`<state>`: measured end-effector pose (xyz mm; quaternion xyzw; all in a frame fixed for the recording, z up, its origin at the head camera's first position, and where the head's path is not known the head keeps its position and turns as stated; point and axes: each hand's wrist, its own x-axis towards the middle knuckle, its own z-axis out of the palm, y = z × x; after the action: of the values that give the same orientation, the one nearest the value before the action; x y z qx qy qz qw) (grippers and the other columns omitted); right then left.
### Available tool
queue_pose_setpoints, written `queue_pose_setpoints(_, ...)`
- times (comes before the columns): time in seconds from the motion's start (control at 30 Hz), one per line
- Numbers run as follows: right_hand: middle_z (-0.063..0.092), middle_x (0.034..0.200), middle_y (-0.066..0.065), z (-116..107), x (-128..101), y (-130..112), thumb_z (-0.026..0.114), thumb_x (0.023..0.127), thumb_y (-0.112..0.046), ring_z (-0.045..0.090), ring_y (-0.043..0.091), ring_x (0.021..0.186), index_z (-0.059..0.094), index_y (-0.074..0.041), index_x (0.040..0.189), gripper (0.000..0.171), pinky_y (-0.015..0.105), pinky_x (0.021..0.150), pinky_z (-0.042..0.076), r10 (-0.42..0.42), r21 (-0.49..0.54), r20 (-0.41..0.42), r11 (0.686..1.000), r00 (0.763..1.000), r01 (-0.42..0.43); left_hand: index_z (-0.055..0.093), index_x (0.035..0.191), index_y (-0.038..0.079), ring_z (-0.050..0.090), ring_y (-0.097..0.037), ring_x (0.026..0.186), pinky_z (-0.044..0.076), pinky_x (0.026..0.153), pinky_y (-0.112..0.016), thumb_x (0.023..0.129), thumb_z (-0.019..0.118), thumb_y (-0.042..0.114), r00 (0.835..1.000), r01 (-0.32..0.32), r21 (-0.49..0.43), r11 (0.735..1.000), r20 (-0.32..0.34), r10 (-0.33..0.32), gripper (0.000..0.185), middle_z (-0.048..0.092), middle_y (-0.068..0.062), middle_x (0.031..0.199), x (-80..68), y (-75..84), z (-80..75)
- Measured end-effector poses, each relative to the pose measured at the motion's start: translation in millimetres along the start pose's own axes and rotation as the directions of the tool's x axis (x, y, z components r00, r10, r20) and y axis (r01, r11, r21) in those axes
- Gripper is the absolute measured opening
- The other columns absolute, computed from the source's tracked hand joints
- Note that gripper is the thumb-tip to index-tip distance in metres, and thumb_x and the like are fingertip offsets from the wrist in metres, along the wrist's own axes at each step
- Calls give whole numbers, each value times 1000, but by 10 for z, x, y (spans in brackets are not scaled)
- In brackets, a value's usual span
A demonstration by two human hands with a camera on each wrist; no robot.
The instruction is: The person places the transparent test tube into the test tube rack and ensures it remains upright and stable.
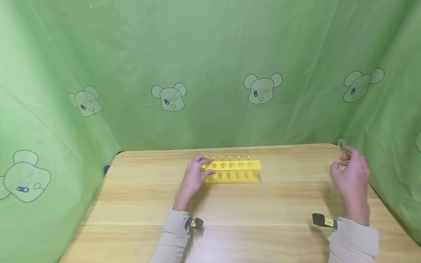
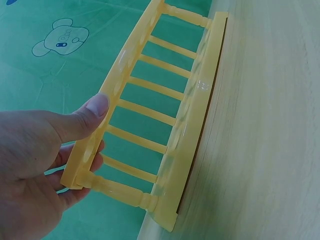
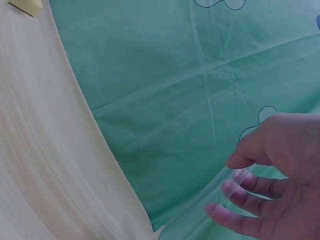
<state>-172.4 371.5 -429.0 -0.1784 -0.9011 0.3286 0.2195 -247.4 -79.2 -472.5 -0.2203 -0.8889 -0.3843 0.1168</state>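
Note:
A yellow test tube rack (image 1: 230,166) stands upright on the table, with a row of round holes in its top bar and a row of short pegs behind. My left hand (image 1: 194,175) grips the left end of that top bar; in the left wrist view the thumb (image 2: 97,106) lies on its near side and fingers reach behind it. Far to the right, my right hand (image 1: 353,177) holds a clear test tube (image 1: 342,142) between thumb and fingers. The tube (image 3: 192,212) slants downward in the right wrist view, and its lower part is faint.
The wooden table (image 1: 263,212) has a back edge along a green curtain (image 1: 210,120) printed with bear heads. Curtain also hangs at both sides, close to my right hand. Each wrist wears a strap with a small black camera (image 1: 318,219).

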Motion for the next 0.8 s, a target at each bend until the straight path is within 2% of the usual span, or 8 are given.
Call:
queue_pose_setpoints(0.07,51,130,25,5,-1,-9,55,94,-1,52,38,114,33,0,156,65,28,76,43,0,-2,-13,1000,1000,-1,72,124,2,65,-26,109,54,101,-33,83,84,18,1000,5,2,1000,2,-5,46,67,-10,116,1,0,0)
queue_pose_setpoints(0.2,52,132,22,16,-3,-36,54,94,-1,54,36,116,34,-2,156,64,35,84,46,-3,4,-40,1000,999,3,72,124,3,64,-25,110,54,101,-33,83,84,19,1000,8,3,1000,5,-8,46,67,-10,116,1,-2,3)
queue_pose_setpoints(0.33,53,133,21,10,-10,-73,54,95,-1,53,33,115,35,-4,155,63,38,90,47,-2,18,-65,1000,998,3,72,124,2,64,-25,109,54,101,-33,83,84,18,1000,1,4,1000,-1,-1,46,67,-10,116,0,-5,9)
queue_pose_setpoints(0.63,54,131,15,-28,-32,-149,55,96,-3,51,22,111,38,-6,154,60,32,97,45,12,42,-127,999,992,-7,72,123,2,64,-26,110,54,102,-33,83,84,18,1000,2,-1,1000,-4,-2,45,68,-10,116,6,-13,13)
queue_pose_setpoints(0.8,54,127,11,-26,-38,-160,57,97,-4,50,14,108,40,-8,153,59,25,92,44,4,55,-152,999,988,5,72,123,2,64,-25,110,54,102,-33,83,84,18,1000,3,2,1000,-3,-3,45,68,-10,116,10,-25,25)
